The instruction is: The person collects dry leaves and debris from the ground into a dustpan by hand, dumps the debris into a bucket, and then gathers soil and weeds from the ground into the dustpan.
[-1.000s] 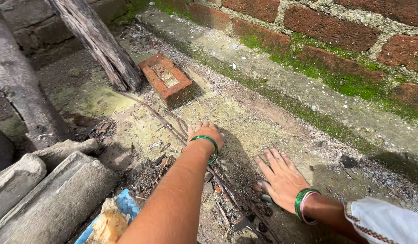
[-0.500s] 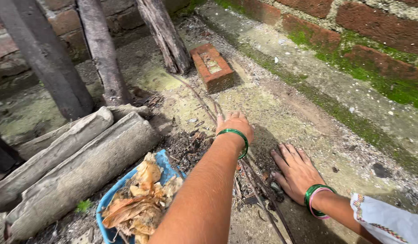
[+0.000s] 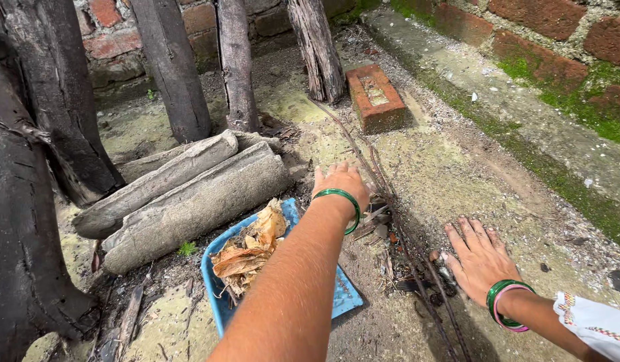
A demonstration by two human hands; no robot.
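Since the earlier frame my view has swung left: the blue tray [image 3: 347, 298] of dry husks [image 3: 249, 248] now sits fully in the lower centre, and the red brick [image 3: 375, 97] has slid to the upper centre. My left hand [image 3: 341, 181], a green bangle at its wrist, has stayed stretched forward in mid-frame, palm down, fingers loosely spread over the thin twigs [image 3: 380, 177] on the ground, holding nothing that I can see. My right hand [image 3: 479, 258] still lies flat at the lower right, fingers splayed on the dirt, gripping nothing. Two grey curved slabs [image 3: 189, 191] lie left of the tray, just beside it. Dark wooden posts [image 3: 169, 67] stand along the top, and a mossy brick wall [image 3: 558, 40] runs across the upper right.
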